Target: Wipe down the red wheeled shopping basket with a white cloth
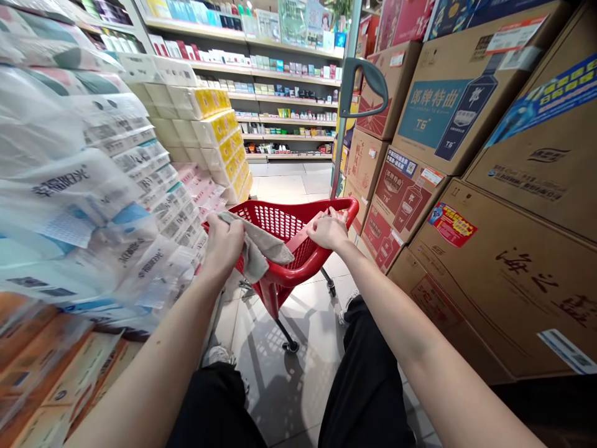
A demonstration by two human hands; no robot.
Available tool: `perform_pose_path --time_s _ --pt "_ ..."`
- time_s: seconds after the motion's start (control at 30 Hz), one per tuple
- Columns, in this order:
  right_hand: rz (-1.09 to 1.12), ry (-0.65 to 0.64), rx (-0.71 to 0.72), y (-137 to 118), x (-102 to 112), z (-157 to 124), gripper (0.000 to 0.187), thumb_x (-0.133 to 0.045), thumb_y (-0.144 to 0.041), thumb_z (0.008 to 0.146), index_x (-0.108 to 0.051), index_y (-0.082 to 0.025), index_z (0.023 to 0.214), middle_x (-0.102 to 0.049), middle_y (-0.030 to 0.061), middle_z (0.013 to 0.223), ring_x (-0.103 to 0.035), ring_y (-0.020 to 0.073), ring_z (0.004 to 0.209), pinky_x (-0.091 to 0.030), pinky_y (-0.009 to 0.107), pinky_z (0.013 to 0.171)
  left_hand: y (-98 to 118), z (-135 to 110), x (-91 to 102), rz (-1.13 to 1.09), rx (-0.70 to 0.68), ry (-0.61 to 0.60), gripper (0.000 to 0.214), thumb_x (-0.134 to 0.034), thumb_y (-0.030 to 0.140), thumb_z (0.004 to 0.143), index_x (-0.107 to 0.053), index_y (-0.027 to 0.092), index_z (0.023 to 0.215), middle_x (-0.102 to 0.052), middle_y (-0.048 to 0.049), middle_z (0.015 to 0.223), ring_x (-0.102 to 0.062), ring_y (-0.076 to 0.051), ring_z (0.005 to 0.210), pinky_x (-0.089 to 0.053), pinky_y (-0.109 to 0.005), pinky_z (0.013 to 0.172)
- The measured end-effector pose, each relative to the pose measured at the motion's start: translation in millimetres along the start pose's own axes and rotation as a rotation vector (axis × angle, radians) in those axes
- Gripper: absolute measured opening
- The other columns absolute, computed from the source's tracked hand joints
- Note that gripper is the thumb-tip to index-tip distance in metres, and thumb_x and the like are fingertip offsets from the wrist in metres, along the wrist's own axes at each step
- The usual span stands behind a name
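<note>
A red plastic shopping cart (305, 269) with a perforated basket stands on casters straight in front of me. My left hand (224, 241) is closed around a grey cloth (255, 260) at the basket's left rim. The cloth drapes over the rim, and part of it lies across the near left corner. On the right side, my right hand (329, 229) has its fingers curled over the red rim. The fingertips of my left hand are partly hidden by the hand itself.
Plastic-wrapped tissue packs (121, 186) rise close on the left, with yellow-ended packs (224, 140) beyond. Stacked cardboard cartons (433, 106) line the right. A grey looped handle (373, 87) on a pole stands beyond the cart. Product shelves (289, 99) cross the back; tiled floor (298, 177) lies between.
</note>
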State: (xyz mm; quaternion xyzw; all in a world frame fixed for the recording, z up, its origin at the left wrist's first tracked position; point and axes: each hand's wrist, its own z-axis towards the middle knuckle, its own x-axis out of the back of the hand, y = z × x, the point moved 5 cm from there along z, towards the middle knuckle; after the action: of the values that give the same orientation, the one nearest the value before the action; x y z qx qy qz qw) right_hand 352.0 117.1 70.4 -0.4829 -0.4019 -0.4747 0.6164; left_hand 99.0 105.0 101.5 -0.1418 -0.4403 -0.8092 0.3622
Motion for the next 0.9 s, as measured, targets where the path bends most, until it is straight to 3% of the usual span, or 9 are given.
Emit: perform_pose_path --time_s 0.07,0.17,0.27,0.43,0.53,0.67,0.73,0.8,0.9 --pt "0.001 0.002 0.002 -0.9 -0.3 -0.2 0.041 -0.038 -0.042 0.087 -0.071 -0.021 0.097 -0.053 0.0102 0.133 -0.022 0.0381 0.136 -0.002 0.066 0.105 11.0 3.4 10.1 0.033 0.098 0.079 0.02 -0.045 0.023 0.079 -0.039 0.017 0.097 -0.054 -0.0116 0.098 -0.055 -0.026 0.094 -0.046 -0.044 0.084" --pt "0.007 0.005 -0.001 -1.9 -0.1 -0.5 0.041 -0.038 -0.043 0.087 -0.072 -0.021 0.096 -0.054 0.0102 0.131 -0.022 0.0385 0.136 -0.002 0.067 0.104 43.6 -0.7 10.7 0.003 -0.065 0.068 0.023 -0.046 0.026 0.081 -0.04 0.017 0.102 -0.053 -0.0124 0.105 -0.054 -0.025 0.099 -0.044 -0.041 0.089" --pt "0.017 0.013 0.0 -2.4 0.3 -0.7 0.041 -0.038 -0.043 0.087 -0.072 -0.021 0.093 -0.056 0.0106 0.129 -0.023 0.0374 0.136 -0.004 0.065 0.105 63.1 -19.3 -6.7 0.031 -0.274 -0.163 0.018 -0.047 0.033 0.084 -0.046 0.02 0.097 -0.058 -0.0079 0.097 -0.056 -0.023 0.091 -0.044 -0.037 0.083" --pt "0.032 0.02 -0.007 -1.1 0.4 -0.7 0.038 -0.041 -0.041 0.086 -0.072 -0.02 0.091 -0.058 0.011 0.127 -0.024 0.0364 0.135 -0.004 0.063 0.107 57.6 -64.0 -25.1 0.102 -0.434 -0.518 0.02 -0.046 0.04 0.086 -0.047 0.022 0.077 -0.06 -0.0025 0.076 -0.056 -0.02 0.078 -0.044 -0.033 0.075" --pt "0.025 0.018 -0.004 -0.7 0.3 -0.8 0.039 -0.041 -0.042 0.086 -0.072 -0.02 0.092 -0.058 0.0113 0.127 -0.024 0.0365 0.135 -0.006 0.062 0.107 57.5 -80.4 -14.6 -0.009 -0.47 -0.579 0.025 -0.043 0.039 0.088 -0.05 0.021 0.074 -0.063 -0.0052 0.092 -0.057 -0.018 0.083 -0.045 -0.031 0.076" --pt "0.02 0.026 -0.007 -0.7 1.2 -0.7 0.038 -0.04 -0.04 0.087 -0.072 -0.02 0.092 -0.059 0.0112 0.125 -0.026 0.0359 0.135 -0.006 0.061 0.107 69.5 -90.2 2.3 -0.054 -0.631 -0.669 0.029 -0.045 0.037 0.088 -0.056 0.02 0.067 -0.059 -0.0075 0.118 -0.053 -0.022 0.107 -0.041 -0.035 0.093" --pt "0.025 0.027 -0.007 -1.3 1.6 -0.9 0.038 -0.04 -0.04 0.086 -0.072 -0.02 0.09 -0.059 0.0116 0.125 -0.026 0.036 0.135 -0.006 0.061 0.107 71.1 -90.1 3.2 -0.068 -0.627 -0.773 0.034 -0.042 0.039 0.089 -0.057 0.02 0.065 -0.061 -0.0068 0.117 -0.053 -0.024 0.111 -0.04 -0.035 0.095" --pt "0.031 0.018 -0.007 -2.0 1.6 -1.3 0.038 -0.041 -0.041 0.086 -0.072 -0.02 0.089 -0.059 0.0111 0.126 -0.026 0.0361 0.135 -0.005 0.062 0.107 67.7 -85.7 -1.3 -0.07 -0.517 -0.83 0.039 -0.035 0.043 0.091 -0.06 0.02 0.072 -0.066 -0.0061 0.105 -0.058 -0.022 0.102 -0.044 -0.032 0.089" --pt "0.041 0.013 -0.012 -2.6 1.9 -2.0 0.037 -0.041 -0.042 0.086 -0.072 -0.021 0.087 -0.057 0.0088 0.128 -0.025 0.0359 0.135 -0.002 0.064 0.106 63.0 -80.2 -15.2 -0.023 -0.336 -0.777 0.039 -0.034 0.049 0.09 -0.06 0.021 0.095 -0.068 -0.0024 0.09 -0.062 -0.018 0.081 -0.047 -0.028 0.074"
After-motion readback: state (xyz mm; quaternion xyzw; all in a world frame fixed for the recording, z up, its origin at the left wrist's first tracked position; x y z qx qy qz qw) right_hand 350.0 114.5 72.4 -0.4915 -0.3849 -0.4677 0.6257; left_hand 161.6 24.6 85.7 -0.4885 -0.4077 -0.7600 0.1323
